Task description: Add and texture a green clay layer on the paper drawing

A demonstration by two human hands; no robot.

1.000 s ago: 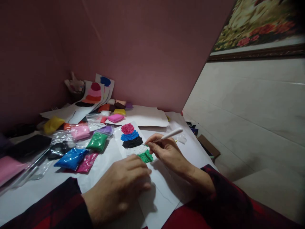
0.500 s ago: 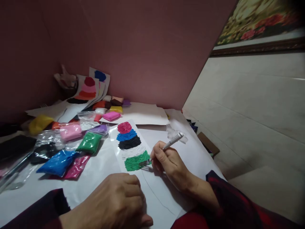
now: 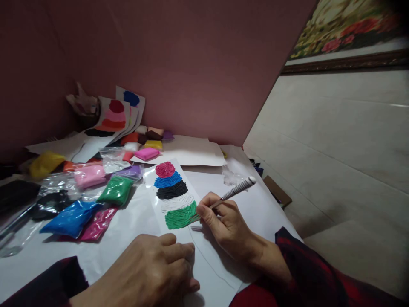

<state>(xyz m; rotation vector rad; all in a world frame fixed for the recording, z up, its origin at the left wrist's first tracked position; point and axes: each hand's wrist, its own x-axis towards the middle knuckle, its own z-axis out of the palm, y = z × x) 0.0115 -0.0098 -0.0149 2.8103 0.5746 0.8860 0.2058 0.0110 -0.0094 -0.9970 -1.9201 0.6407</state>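
A fork [image 3: 238,188] with a patterned handle is pinched in my right hand [image 3: 225,219]. Its tines, partly hidden by my fingers, meet the right edge of a green clay band [image 3: 180,216]. That band is the lowest on a white sheet [image 3: 153,198], below textured white, black, blue and dark pink clay bands that narrow upward. A thin curved pencil line runs down the paper from the green. Loosely curled, my left hand [image 3: 162,264] rests on the sheet below the clay, with nothing visible in it; its palm side is hidden.
Left of the sheet lie several clay packets, among them green [image 3: 115,190], blue [image 3: 70,218] and pink [image 3: 89,175]. Sheets with coloured clay shapes [image 3: 115,113] lean by the wall. A crumpled clear wrapper [image 3: 231,177] lies behind my right hand.
The fork has turned in my right hand, its handle end now farther right and its tines tipped more on edge. My left hand has shifted slightly left, its fingers a little looser.
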